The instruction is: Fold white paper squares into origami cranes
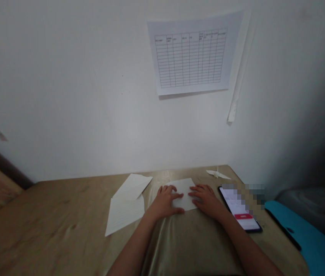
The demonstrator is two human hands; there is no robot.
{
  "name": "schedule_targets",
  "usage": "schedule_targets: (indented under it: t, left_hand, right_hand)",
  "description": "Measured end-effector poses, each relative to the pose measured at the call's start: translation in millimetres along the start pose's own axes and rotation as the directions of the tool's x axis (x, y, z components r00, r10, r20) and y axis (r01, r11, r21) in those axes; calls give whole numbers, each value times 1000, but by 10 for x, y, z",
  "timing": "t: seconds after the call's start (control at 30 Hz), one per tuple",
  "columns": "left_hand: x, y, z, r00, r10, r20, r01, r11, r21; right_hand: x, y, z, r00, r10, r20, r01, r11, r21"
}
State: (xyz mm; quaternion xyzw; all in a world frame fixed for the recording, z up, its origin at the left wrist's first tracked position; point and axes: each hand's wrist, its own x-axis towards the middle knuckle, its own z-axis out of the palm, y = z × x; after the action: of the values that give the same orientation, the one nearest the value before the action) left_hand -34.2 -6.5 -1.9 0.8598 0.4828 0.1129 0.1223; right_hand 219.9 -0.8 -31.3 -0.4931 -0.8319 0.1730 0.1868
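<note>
- Our white paper [186, 193] lies on the brown-covered counter [64, 218], between our two hands and partly beneath their fingers; its middle shows bare in the gap.
- Our left hand [166, 201] rests over the paper's left side, fingers spread and slightly bent, with the thumb near the lower edge; we see it pressing on the sheet rather than gripping anything.
- Our right hand [205, 197] reaches in from the right side, fingers parted and pointing inward across the paper's edge, likewise closed around nothing.
- The paper looks pale, plain and flat, roughly four-sided; we cannot make out its left edge fully, as our left hand covers it.
- To our left lie two loose sheets [125, 214], overlapping, the lower one faintly lined.
- To our right we have a phone [238, 205] with its screen lit, and beyond the right hand, a white paper scrap [218, 174].
</note>
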Motion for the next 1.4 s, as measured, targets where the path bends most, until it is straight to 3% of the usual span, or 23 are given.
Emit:
schedule_targets:
  t: [0.23, 0.43, 0.63, 0.83, 1.2, 1.4]
  left_hand:
    - [-17, -36, -33, 998, 0, 65, 4, 998, -57]
    - [-3, -64, -20, 998, 13, 55, -9, 998, -69]
    - [-9, -90, -50, 999, 27, 28, -24, 995, -92]
    - [1, -137, -40, 999, -12, 35, 15, 994, -110]
    - [46, -186, -43, 995, -50, -91, 33, 981, -189]
    - [50, -183, -60, 983, -157, -92, 125, 950, -287]
  right_hand:
    - [-32, -39, -22, 1000, -19, -22, 20, 999, 28]
    - [-55, -74, -55, 997, -67, 49, 62, 992, 108]
    - [-57, -54, -58, 996, -88, 27, 84, 990, 115]
    - [-58, -29, -65, 998, -43, -52, 50, 989, 140]
    - [-13, -7, -43, 992, 25, -127, -8, 991, 135]
    - [-11, 5, -51, 976, 125, -180, -99, 984, 147]
